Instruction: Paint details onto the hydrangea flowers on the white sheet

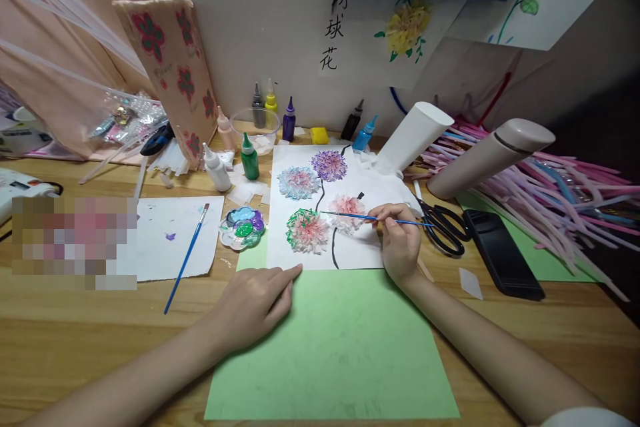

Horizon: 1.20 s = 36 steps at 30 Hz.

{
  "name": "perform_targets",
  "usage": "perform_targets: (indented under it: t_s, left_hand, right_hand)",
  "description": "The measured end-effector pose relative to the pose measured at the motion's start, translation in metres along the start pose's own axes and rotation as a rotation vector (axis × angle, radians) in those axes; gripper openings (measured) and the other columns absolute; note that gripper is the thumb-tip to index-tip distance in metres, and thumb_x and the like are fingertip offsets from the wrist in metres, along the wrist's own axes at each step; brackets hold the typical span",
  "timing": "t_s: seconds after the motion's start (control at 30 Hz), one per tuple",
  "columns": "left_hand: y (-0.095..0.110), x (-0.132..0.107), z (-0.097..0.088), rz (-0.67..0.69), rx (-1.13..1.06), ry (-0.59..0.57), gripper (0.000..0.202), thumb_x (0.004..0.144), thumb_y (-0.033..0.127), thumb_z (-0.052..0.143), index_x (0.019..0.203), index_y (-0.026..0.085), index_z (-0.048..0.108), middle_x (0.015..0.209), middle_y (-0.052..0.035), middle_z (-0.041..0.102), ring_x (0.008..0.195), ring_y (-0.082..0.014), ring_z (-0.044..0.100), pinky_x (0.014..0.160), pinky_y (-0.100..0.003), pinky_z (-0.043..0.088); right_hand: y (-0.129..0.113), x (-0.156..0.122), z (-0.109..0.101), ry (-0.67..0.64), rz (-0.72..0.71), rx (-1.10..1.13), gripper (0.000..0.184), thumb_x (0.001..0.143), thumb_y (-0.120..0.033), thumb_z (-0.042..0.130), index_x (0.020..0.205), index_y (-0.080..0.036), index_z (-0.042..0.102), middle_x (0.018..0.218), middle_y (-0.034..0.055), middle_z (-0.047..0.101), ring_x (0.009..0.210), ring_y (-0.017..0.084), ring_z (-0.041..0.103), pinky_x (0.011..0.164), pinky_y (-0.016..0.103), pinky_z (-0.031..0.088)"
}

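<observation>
My right hand (pixel 401 240) is closed around a thin blue paintbrush (pixel 367 218). The brush lies nearly level over the white paper (pixel 365 255), its tip just above the green-edged pink flower (pixel 307 231). Below that flower, my left hand (pixel 256 300) rests with the index finger stretched out onto the paper's lower edge. Its other fingers bend loosely, with nothing seen in them. Also on the paper are a pale pink flower (pixel 347 213), a light blue one (pixel 299 183) and a purple one (pixel 329 165), along with dark painted stems.
Left of the paper lie a paint palette (pixel 225 235) and a second paintbrush (pixel 186 259) on a stained sheet (pixel 150 240). Paint bottles, including a green one (pixel 249 159), stand behind. Scissors (pixel 445 230), a phone (pixel 503 253) and a thermos (pixel 485 160) are at right.
</observation>
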<state>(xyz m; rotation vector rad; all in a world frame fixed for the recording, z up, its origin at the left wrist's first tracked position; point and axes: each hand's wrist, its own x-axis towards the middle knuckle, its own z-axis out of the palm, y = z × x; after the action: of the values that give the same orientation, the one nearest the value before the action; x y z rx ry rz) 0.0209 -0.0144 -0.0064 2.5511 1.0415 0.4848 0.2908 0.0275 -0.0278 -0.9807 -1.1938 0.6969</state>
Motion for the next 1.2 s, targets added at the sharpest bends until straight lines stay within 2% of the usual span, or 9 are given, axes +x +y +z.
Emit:
perform_targets:
  t_s: [0.57, 0.73, 1.03, 1.2]
  left_hand:
    - [0.0017, 0.0008, -0.002, -0.015, 0.002, -0.033, 0.037, 0.093, 0.017, 0.037, 0.122, 0.013, 0.059, 0.083, -0.0057, 0.071, 0.07, -0.0192, 0.068, 0.061, -0.03, 0.049]
    - [0.0008, 0.0002, -0.0008, -0.007, 0.003, -0.024, 0.037, 0.093, 0.017, 0.037, 0.123, 0.012, 0.059, 0.083, -0.0062, 0.071, 0.07, -0.02, 0.068, 0.061, -0.031, 0.049]
    - [0.001, 0.0004, -0.0007, -0.006, 0.01, -0.022, 0.037, 0.094, 0.018, 0.036, 0.123, 0.013, 0.059, 0.084, -0.0061, 0.072, 0.07, -0.019, 0.068, 0.061, -0.03, 0.049]
    - [0.0003, 0.0008, -0.0001, -0.007, 0.021, -0.018, 0.037, 0.093, 0.018, 0.036, 0.122, 0.013, 0.059, 0.084, -0.0062, 0.072, 0.07, -0.0188, 0.068, 0.061, -0.029, 0.049]
  right_hand:
    - [-0.0012, -0.0012, 0.0004, -0.03, -0.035, -0.075, 0.01, 0.084, -0.025, 0.048, 0.078, -0.021, 0.055, 0.076, 0.0015, 0.056, 0.071, 0.017, 0.053, 0.066, 0.032, 0.039]
    - [-0.0001, -0.0006, -0.0002, -0.08, 0.011, -0.051, 0.009, 0.084, -0.022, 0.049, 0.078, -0.021, 0.056, 0.076, 0.0011, 0.056, 0.074, 0.017, 0.053, 0.07, 0.031, 0.039]
    - [0.0001, -0.0001, 0.0004, -0.049, 0.002, -0.072, 0.009, 0.083, -0.025, 0.048, 0.078, -0.021, 0.055, 0.076, 0.001, 0.055, 0.071, 0.017, 0.052, 0.067, 0.031, 0.039]
    - [-0.0026, -0.0001, 0.0007, 0.035, -0.05, -0.064, 0.009, 0.083, -0.023, 0.047, 0.078, -0.021, 0.054, 0.075, 0.0006, 0.055, 0.068, 0.016, 0.051, 0.064, 0.03, 0.037]
